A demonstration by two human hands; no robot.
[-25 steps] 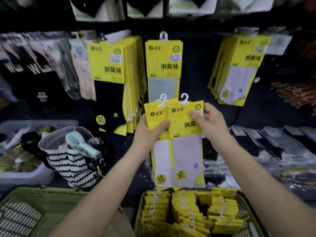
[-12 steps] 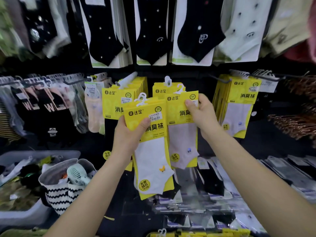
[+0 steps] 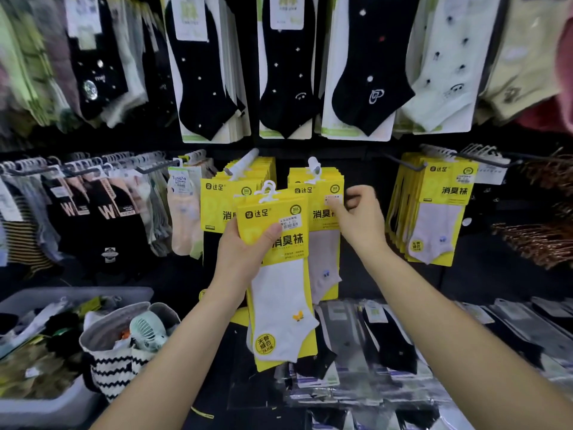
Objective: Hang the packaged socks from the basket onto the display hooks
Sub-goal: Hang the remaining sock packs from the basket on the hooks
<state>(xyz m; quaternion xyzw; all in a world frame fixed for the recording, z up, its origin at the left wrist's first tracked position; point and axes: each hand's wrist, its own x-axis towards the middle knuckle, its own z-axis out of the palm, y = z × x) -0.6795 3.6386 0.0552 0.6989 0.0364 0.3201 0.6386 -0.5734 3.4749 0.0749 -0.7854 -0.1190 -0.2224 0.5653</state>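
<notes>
Left hand grips the white-sock pack at its left edge; right hand, at two o'clock, seemingly pinches the hung pack, dark wall above.

The left hand holds a sock pack before the wall. Just behind it, to the right, the right hand pinches the front hanging pack. Other stacks hang on both sides. At lower left, a bag with a fan in it stands beside a tub.
</notes>
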